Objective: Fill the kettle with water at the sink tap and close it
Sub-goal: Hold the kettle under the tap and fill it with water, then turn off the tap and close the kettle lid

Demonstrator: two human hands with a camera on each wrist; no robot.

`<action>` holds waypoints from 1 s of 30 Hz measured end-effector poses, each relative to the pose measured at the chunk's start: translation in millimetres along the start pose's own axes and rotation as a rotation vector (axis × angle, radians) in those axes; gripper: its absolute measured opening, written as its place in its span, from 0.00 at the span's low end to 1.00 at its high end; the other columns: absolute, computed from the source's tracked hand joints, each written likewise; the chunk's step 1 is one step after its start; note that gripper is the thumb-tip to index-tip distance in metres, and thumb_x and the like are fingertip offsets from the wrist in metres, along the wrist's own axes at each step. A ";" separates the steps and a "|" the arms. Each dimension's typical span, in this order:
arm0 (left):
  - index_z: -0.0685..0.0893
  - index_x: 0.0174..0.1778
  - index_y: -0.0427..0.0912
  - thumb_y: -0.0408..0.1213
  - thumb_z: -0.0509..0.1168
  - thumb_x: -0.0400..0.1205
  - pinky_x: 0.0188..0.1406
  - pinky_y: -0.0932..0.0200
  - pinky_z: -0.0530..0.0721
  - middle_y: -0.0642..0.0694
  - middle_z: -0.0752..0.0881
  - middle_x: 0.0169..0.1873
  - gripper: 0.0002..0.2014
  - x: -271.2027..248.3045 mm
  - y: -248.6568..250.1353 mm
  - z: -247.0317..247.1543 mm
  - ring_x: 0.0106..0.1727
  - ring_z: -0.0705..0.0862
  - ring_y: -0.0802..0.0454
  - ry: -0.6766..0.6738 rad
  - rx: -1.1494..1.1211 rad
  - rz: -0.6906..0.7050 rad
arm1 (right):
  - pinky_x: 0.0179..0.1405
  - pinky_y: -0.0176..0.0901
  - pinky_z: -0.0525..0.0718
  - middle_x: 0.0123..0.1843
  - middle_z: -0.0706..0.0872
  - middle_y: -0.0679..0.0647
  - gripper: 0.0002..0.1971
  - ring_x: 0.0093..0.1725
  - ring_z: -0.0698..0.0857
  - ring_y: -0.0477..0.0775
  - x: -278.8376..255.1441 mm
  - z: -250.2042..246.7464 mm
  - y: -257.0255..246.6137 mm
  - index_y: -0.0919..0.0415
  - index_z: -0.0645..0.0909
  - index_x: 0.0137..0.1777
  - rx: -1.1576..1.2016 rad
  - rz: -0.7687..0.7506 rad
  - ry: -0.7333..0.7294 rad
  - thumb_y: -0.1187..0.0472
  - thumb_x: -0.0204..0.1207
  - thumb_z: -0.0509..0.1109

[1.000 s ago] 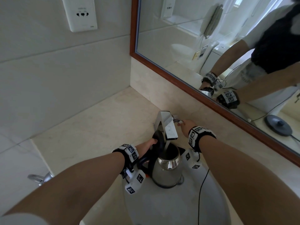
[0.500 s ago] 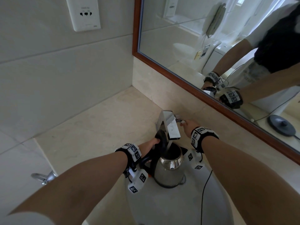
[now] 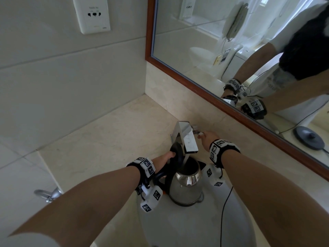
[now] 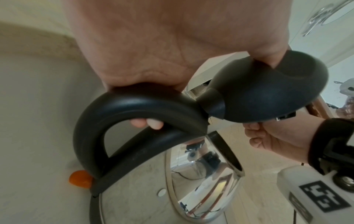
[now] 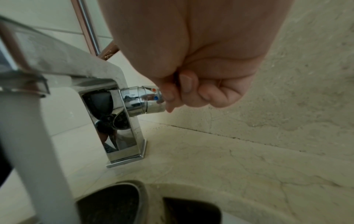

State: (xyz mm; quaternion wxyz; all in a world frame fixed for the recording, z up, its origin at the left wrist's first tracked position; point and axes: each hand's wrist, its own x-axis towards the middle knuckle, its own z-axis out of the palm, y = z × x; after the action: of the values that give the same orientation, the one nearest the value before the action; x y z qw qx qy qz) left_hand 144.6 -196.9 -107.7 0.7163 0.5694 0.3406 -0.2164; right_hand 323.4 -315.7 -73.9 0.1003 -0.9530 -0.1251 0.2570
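Note:
A steel kettle (image 3: pixel 187 188) stands in the sink basin (image 3: pixel 195 227) under the chrome tap (image 3: pixel 185 138), and a stream of water (image 3: pixel 185 158) falls into its open mouth. My left hand (image 3: pixel 164 158) grips the black handle (image 4: pixel 122 106), with the thumb on the raised black lid (image 4: pixel 268 97). My right hand (image 3: pixel 206 138) pinches the tap's side knob (image 5: pixel 145 100), which carries a red and a blue dot. The water stream (image 5: pixel 38 151) shows in the right wrist view beside the kettle's rim (image 5: pixel 122 195).
Beige stone counter (image 3: pixel 106 145) runs left of the basin to a tiled wall with a socket (image 3: pixel 91 14). A wood-framed mirror (image 3: pixel 231 50) stands close behind the tap. A black cable (image 3: pixel 224 211) hangs over the basin. A metal fitting (image 3: pixel 48 193) sticks out at the left.
Both hands and the kettle stay where they were. Only the head view has drifted slightly.

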 end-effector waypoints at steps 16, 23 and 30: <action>0.79 0.39 0.40 0.52 0.58 0.82 0.42 0.56 0.79 0.41 0.82 0.36 0.17 -0.7 -1.1 1.6 0.36 0.81 0.46 -0.011 0.017 -0.027 | 0.53 0.46 0.78 0.65 0.82 0.65 0.19 0.64 0.82 0.65 9.2 6.3 0.7 0.68 0.80 0.65 -0.173 0.059 -0.017 0.57 0.82 0.57; 0.79 0.39 0.42 0.51 0.65 0.77 0.63 0.42 0.81 0.40 0.83 0.39 0.14 10.3 -6.0 4.2 0.45 0.84 0.41 0.066 0.029 0.016 | 0.44 0.45 0.72 0.43 0.83 0.64 0.21 0.38 0.81 0.59 -23.2 2.1 -9.9 0.66 0.79 0.38 -0.192 -0.002 -0.005 0.58 0.84 0.50; 0.81 0.37 0.43 0.51 0.62 0.77 0.48 0.48 0.80 0.40 0.83 0.35 0.15 9.3 -7.2 3.3 0.43 0.82 0.42 -0.004 0.114 0.060 | 0.62 0.49 0.76 0.58 0.85 0.65 0.26 0.58 0.82 0.63 -43.1 27.1 27.5 0.66 0.83 0.56 0.307 0.122 0.035 0.53 0.84 0.45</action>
State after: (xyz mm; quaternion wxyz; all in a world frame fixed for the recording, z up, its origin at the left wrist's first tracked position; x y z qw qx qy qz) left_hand 146.6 -201.3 -119.0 0.6895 0.6186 0.3093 -0.2150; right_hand 278.4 -350.9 -83.9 0.2308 -0.9367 -0.0244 0.2621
